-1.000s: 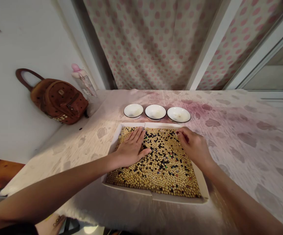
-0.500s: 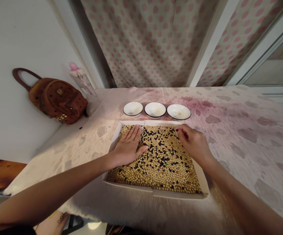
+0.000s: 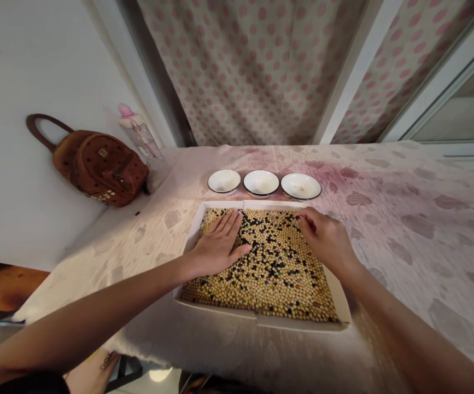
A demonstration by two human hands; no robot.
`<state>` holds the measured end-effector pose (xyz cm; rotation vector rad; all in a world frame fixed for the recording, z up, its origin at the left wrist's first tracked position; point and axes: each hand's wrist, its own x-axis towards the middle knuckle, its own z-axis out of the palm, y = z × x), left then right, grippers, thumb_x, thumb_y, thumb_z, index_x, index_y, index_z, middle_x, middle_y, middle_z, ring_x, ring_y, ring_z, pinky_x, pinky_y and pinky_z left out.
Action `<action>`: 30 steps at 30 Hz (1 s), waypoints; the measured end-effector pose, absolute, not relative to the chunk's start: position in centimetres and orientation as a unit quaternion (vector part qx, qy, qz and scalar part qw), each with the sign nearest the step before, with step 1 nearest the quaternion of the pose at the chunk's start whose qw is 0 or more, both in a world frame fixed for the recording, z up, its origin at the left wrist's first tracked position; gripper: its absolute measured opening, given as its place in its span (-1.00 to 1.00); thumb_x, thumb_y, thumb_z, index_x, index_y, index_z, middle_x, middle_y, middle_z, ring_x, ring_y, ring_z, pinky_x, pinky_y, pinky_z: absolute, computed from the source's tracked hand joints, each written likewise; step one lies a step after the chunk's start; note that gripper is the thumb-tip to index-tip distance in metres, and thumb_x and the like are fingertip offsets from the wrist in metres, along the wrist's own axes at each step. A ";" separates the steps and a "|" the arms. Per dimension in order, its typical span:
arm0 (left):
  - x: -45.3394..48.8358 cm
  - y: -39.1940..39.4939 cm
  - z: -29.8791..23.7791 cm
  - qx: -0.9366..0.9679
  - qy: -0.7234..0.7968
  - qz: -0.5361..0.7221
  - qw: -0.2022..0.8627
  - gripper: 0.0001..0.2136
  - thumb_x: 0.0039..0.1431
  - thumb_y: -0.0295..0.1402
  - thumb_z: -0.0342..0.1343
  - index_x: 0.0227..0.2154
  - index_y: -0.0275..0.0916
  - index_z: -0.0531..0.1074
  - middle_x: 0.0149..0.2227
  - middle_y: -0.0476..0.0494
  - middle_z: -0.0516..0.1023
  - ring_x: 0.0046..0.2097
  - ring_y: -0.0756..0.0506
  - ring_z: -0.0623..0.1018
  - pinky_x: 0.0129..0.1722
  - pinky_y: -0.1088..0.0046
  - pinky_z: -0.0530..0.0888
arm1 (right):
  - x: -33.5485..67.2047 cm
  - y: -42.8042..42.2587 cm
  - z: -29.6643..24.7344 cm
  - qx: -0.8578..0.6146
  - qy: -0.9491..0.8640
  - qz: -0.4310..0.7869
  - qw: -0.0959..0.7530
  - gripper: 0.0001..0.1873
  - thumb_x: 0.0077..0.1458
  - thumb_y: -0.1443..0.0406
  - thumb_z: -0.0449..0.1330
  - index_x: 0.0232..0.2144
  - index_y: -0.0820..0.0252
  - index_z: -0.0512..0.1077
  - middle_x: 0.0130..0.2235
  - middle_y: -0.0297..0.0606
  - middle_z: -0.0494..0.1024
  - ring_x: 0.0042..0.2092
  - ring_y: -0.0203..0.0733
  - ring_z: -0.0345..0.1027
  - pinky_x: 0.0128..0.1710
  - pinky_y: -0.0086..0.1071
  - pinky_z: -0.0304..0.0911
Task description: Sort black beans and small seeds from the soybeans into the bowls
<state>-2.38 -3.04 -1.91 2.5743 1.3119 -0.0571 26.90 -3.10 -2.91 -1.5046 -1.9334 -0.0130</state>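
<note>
A shallow white cardboard tray (image 3: pixel 261 322) lies on the table, filled with a layer of pale yellow soybeans (image 3: pixel 286 298) mixed with black beans and a few small coloured beads. My left hand (image 3: pixel 220 246) rests flat on the beans at the tray's left side, its fingers apart and holding nothing. My right hand (image 3: pixel 322 238) sits at the tray's upper right, its fingertips curled down among the beans. Those fingertips hide whatever lies under them. Beyond the tray's far edge stand three white bowls with dark rims (image 3: pixel 261 183), nearly bare inside.
A stained, blotchy cloth (image 3: pixel 409 230) covers the table. At its far left corner, a brown studded backpack (image 3: pixel 101 169) leans on a white wall beside a clear bottle with a pink cap (image 3: pixel 138 137). A pink polka-dot curtain (image 3: pixel 253 71) hangs behind.
The whole view has shifted slightly upward in the frame. Both hands stay in nearly the same places on the beans.
</note>
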 end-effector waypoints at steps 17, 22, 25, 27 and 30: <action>-3.1 -3.0 -2.8 0.866 0.488 -0.006 0.109 -0.17 0.43 0.14 -0.35 0.43 -0.27 -0.63 0.50 -0.31 -0.39 0.49 -0.34 -0.28 0.46 -0.01 -0.13 | 26.9 -3.0 -2.9 -0.569 -0.750 -0.017 0.336 -0.76 0.28 0.26 0.02 -0.28 0.16 0.48 -0.47 -0.27 0.52 -0.47 -0.16 0.36 -0.39 -0.31 0.13; -3.1 -3.6 -2.9 0.876 0.471 -0.002 0.101 -0.20 0.45 0.09 -0.34 0.42 -0.24 -0.66 0.50 -0.26 -0.39 0.49 -0.31 -0.28 0.47 0.01 -0.14 | 26.9 -3.0 -3.0 -0.569 -0.752 -0.012 0.334 -0.76 0.28 0.26 0.02 -0.27 0.16 0.48 -0.45 -0.27 0.53 -0.46 -0.16 0.37 -0.38 -0.31 0.16; -3.1 -3.9 -2.8 0.876 0.470 -0.011 0.107 -0.22 0.46 0.08 -0.36 0.42 -0.26 -0.65 0.50 -0.28 -0.41 0.49 -0.30 -0.27 0.47 0.02 -0.14 | 26.9 -3.0 -3.0 -0.569 -0.750 -0.008 0.336 -0.76 0.27 0.25 0.02 -0.28 0.15 0.48 -0.46 -0.28 0.52 -0.47 -0.17 0.36 -0.38 -0.31 0.16; -3.0 -4.2 -2.4 0.873 0.475 -0.016 0.114 -0.22 0.46 0.08 -0.38 0.43 -0.28 -0.63 0.49 -0.30 -0.41 0.49 -0.30 -0.28 0.47 0.01 -0.13 | 26.9 -3.0 -2.9 -0.570 -0.750 -0.005 0.336 -0.76 0.27 0.25 0.02 -0.28 0.14 0.48 -0.46 -0.28 0.52 -0.47 -0.17 0.36 -0.39 -0.31 0.16; -2.9 -5.1 -1.6 0.876 0.467 -0.017 0.119 -0.24 0.47 0.07 -0.38 0.44 -0.26 -0.60 0.49 -0.27 -0.44 0.49 -0.29 -0.30 0.47 0.03 -0.13 | 26.9 -3.0 -2.9 -0.571 -0.750 -0.005 0.335 -0.76 0.27 0.25 0.02 -0.29 0.15 0.48 -0.46 -0.27 0.52 -0.46 -0.17 0.37 -0.39 -0.31 0.16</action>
